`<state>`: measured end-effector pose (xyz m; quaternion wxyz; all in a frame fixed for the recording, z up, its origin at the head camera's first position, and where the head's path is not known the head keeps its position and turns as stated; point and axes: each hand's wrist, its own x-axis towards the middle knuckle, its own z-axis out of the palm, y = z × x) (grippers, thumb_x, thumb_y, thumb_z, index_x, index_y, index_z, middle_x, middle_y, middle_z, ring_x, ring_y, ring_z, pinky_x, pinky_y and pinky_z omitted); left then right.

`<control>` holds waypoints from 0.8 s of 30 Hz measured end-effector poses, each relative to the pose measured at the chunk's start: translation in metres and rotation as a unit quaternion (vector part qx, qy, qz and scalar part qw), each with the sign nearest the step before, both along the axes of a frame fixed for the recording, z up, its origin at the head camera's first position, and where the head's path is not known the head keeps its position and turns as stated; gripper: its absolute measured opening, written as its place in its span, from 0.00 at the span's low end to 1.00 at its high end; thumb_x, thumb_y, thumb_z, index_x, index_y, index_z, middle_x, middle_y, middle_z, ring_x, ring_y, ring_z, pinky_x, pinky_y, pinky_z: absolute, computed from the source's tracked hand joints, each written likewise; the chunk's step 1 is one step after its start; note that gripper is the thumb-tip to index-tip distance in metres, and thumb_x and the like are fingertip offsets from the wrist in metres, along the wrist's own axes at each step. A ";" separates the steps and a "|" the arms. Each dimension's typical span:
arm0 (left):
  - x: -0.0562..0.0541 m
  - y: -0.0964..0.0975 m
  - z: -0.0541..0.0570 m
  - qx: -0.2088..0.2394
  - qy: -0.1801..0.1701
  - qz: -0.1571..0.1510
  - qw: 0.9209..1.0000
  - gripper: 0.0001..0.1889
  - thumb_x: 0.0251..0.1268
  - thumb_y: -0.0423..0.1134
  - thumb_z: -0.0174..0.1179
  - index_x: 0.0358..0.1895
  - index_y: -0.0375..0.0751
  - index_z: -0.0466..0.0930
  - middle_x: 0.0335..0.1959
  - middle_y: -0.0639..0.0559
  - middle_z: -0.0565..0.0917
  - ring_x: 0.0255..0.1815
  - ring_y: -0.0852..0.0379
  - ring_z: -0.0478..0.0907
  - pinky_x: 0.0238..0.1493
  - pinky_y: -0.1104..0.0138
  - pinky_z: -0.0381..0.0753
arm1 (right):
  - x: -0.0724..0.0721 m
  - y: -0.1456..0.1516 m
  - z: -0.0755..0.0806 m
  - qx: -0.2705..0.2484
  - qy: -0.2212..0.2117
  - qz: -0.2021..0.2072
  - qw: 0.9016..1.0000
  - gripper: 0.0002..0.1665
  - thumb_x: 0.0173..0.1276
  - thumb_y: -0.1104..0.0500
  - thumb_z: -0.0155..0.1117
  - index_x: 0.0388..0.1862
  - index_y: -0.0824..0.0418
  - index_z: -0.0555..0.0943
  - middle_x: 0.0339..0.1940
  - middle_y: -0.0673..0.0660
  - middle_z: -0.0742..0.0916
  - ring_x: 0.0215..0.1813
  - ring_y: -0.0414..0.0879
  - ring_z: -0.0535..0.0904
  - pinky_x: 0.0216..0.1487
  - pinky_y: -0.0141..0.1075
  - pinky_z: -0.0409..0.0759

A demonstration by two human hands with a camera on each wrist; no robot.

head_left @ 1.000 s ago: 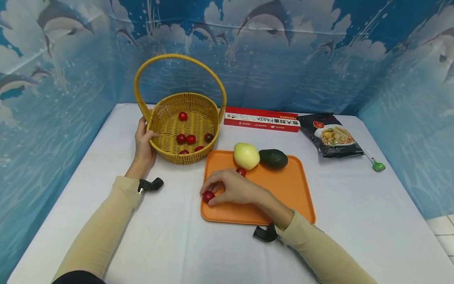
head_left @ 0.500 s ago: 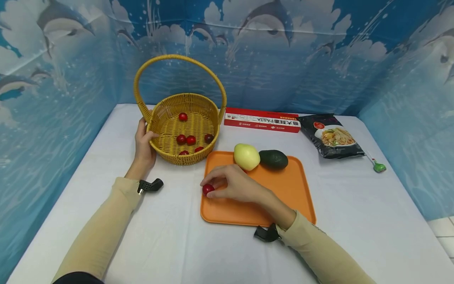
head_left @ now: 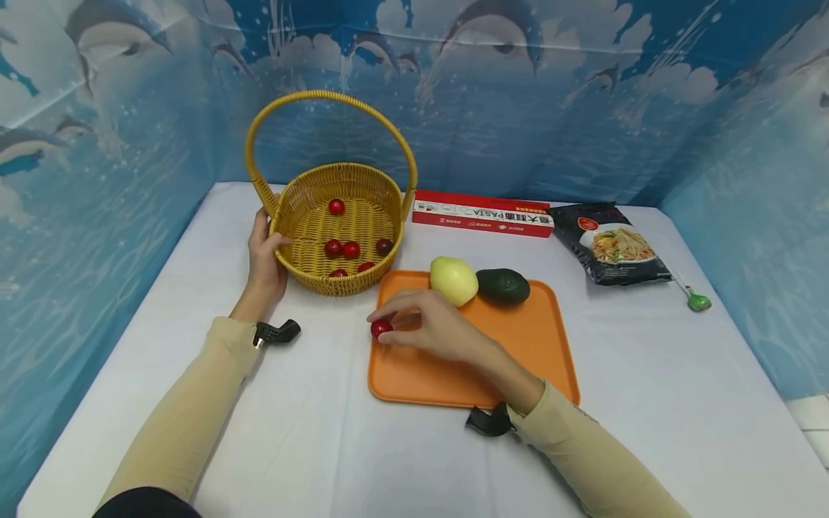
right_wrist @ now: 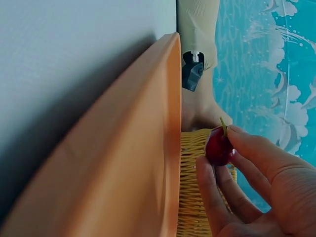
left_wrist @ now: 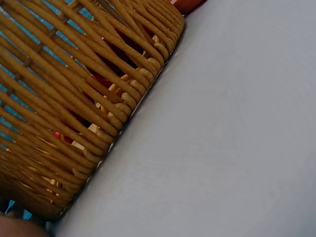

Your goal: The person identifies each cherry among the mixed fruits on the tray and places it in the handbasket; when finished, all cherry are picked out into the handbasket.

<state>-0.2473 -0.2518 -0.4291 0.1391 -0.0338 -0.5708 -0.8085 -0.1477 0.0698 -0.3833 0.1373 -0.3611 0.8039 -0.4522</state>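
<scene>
My right hand [head_left: 437, 325] pinches a dark red cherry [head_left: 381, 329] between thumb and fingertips, over the left side of the orange tray [head_left: 414, 385]. In the right wrist view the cherry [right_wrist: 218, 147] shows a short green stem beside the thumb. My left hand [head_left: 265, 255] grips the left rim of a yellow wicker basket [head_left: 343, 286], thumb over the inside. Several cherries [head_left: 351, 250] lie spread on the basket's floor. The left wrist view shows the basket's woven side [left_wrist: 79, 79] on the white cloth, with red showing through the gaps.
A pale yellow-green fruit [head_left: 454, 281] and a dark green avocado [head_left: 503, 286] lie at the tray's far edge. Behind the tray is a red pasta box [head_left: 482, 214]. A black noodle packet [head_left: 612, 244] and a green-wrapped lollipop [head_left: 698, 301] lie to the right. The basket's tall handle [head_left: 330, 96] arches overhead.
My right hand has lifted the cherry and moved it away from me, from the tray's near left toward its far left. The left hand keeps its grip on the basket.
</scene>
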 end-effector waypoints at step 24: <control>-0.001 0.000 0.003 0.004 0.005 0.001 1.000 0.41 0.55 0.23 0.42 0.78 0.46 0.66 0.79 0.44 0.65 0.79 0.44 0.63 0.79 0.56 0.61 | -0.045 -0.040 0.051 -0.040 0.072 -0.072 0.994 0.18 0.70 0.57 0.74 0.58 0.55 0.89 0.52 0.48 0.90 0.54 0.44 0.84 0.56 0.41 0.87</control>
